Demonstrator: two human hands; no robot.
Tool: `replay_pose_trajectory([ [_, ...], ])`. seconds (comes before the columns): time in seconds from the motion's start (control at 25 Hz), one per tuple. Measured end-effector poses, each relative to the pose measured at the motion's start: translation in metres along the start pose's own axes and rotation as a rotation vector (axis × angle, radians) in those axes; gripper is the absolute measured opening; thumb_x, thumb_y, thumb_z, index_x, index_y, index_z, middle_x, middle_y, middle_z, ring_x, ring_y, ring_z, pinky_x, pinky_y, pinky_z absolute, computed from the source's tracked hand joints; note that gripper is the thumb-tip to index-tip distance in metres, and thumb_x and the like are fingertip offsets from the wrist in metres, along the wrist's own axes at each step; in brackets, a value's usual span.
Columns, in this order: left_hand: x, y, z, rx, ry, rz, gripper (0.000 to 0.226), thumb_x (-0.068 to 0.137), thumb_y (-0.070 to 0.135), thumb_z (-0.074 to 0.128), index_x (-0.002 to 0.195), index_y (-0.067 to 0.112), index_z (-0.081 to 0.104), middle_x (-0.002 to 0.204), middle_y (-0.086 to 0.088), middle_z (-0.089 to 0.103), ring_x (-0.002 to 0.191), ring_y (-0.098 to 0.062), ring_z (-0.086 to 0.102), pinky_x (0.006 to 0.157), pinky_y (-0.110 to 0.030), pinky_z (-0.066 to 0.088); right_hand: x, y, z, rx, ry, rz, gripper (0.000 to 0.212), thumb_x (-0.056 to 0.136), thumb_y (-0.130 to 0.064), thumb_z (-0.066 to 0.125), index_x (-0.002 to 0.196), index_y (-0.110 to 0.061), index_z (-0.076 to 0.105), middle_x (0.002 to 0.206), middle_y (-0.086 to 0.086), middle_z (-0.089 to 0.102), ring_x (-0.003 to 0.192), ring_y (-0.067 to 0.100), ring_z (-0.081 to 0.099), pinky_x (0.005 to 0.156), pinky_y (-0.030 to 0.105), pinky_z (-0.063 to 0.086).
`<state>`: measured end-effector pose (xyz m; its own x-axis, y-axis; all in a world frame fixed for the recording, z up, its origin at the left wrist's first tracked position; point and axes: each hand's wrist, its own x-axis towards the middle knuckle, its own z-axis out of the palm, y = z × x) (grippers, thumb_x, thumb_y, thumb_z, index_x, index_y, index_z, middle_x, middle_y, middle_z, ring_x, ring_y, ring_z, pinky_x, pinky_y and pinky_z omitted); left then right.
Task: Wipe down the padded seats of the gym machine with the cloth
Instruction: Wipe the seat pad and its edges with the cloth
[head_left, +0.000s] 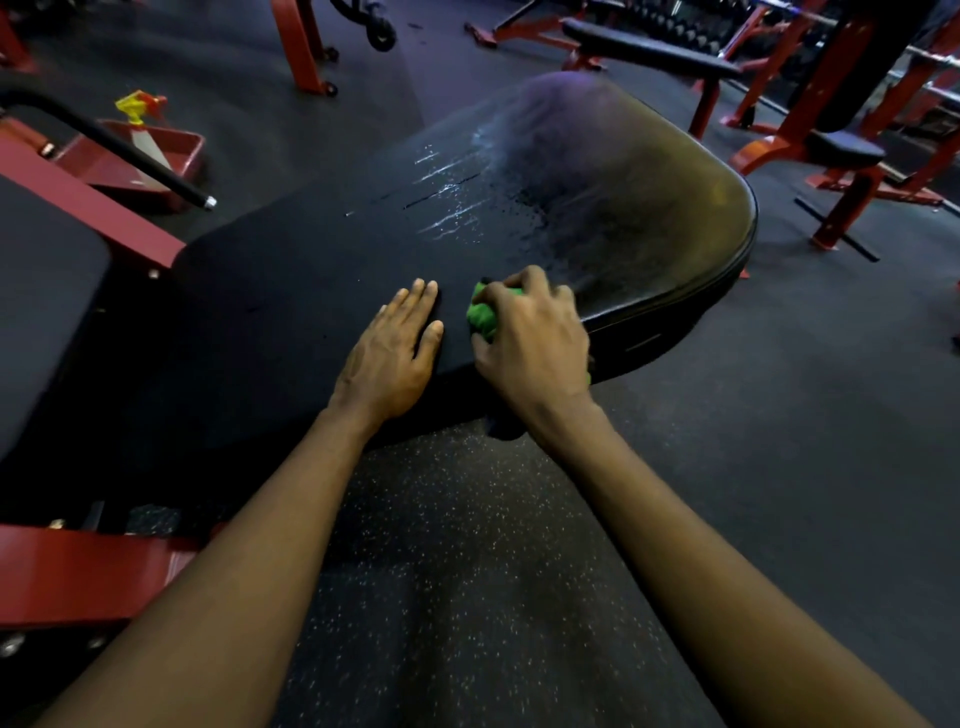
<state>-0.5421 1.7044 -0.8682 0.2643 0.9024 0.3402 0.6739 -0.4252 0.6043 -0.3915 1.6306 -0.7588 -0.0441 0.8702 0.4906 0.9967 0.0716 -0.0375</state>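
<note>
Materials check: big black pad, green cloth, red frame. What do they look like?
Black pad: probably vinyl or leatherette upholstery; sheen near its rounded end, spray droplets sitting on the surface. Green cloth: soft fabric, maybe microfibre; bunched in the right hand. Red frame: looks like painted metal; flat hard faces, bolts.

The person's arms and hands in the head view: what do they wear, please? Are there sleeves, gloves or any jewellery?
Nothing worn shows. The left forearm and the right forearm are bare to the picture's lower edge, with no sleeve in view. The left hand and the right hand have no gloves, and no watch, bracelet or ring is visible.
</note>
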Motion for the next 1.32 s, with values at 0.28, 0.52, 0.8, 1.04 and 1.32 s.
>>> replay_pose_trajectory([
  [0.28, -0.002, 0.002, 0.0, -0.023, 0.02, -0.012, 0.059, 0.107, 0.045, 0.027, 0.162, 0.023, 0.023, 0.168, 0.001, 0.019, 0.156, -0.014, 0.014, 0.128, -0.034, 0.01, 0.017, 0.06, -0.036, 0.112, 0.028, 0.074, 0.037, 0.083, -0.031, 0.069, 0.119, -0.025, 0.072, 0.12, 0.005, 0.058, 0.106, 0.033, 0.053, 0.087, 0.035, 0.046],
  [0.52, -0.001, 0.0, 0.002, -0.01, 0.012, -0.016, 0.066, 0.103, 0.053, 0.019, 0.162, 0.023, 0.023, 0.168, 0.0, 0.02, 0.156, -0.015, 0.014, 0.128, -0.037, 0.012, 0.003, 0.013, -0.009, -0.009, 0.029, 0.067, 0.029, 0.084, -0.03, 0.069, 0.111, -0.019, 0.069, 0.12, 0.009, 0.056, 0.098, 0.036, 0.055, 0.08, 0.038, 0.048],
  [0.8, -0.002, -0.001, -0.001, -0.035, 0.015, -0.022, 0.065, 0.101, 0.05, 0.018, 0.161, 0.024, 0.024, 0.168, 0.002, 0.02, 0.155, -0.013, 0.014, 0.128, -0.035, 0.012, 0.011, 0.005, -0.009, 0.072, -0.126, -0.06, 0.034, 0.086, -0.031, 0.067, 0.119, -0.024, 0.069, 0.121, 0.007, 0.055, 0.108, 0.034, 0.052, 0.086, 0.039, 0.048],
  [1.04, -0.003, 0.002, 0.001, -0.03, 0.041, -0.032, 0.06, 0.105, 0.044, 0.024, 0.161, 0.023, 0.025, 0.167, 0.001, 0.022, 0.155, -0.014, 0.016, 0.128, -0.035, 0.012, 0.009, 0.063, -0.036, 0.093, 0.092, 0.144, 0.034, 0.084, -0.028, 0.07, 0.117, -0.021, 0.072, 0.121, 0.008, 0.057, 0.104, 0.035, 0.053, 0.086, 0.041, 0.047],
  [1.32, -0.002, 0.0, 0.002, -0.002, 0.036, -0.022, 0.063, 0.103, 0.047, 0.02, 0.161, 0.023, 0.025, 0.167, 0.0, 0.023, 0.155, -0.015, 0.018, 0.128, -0.037, 0.014, 0.0, 0.003, 0.0, -0.044, -0.022, -0.052, 0.028, 0.084, -0.028, 0.068, 0.109, -0.016, 0.068, 0.119, 0.011, 0.057, 0.098, 0.035, 0.054, 0.082, 0.041, 0.048],
])
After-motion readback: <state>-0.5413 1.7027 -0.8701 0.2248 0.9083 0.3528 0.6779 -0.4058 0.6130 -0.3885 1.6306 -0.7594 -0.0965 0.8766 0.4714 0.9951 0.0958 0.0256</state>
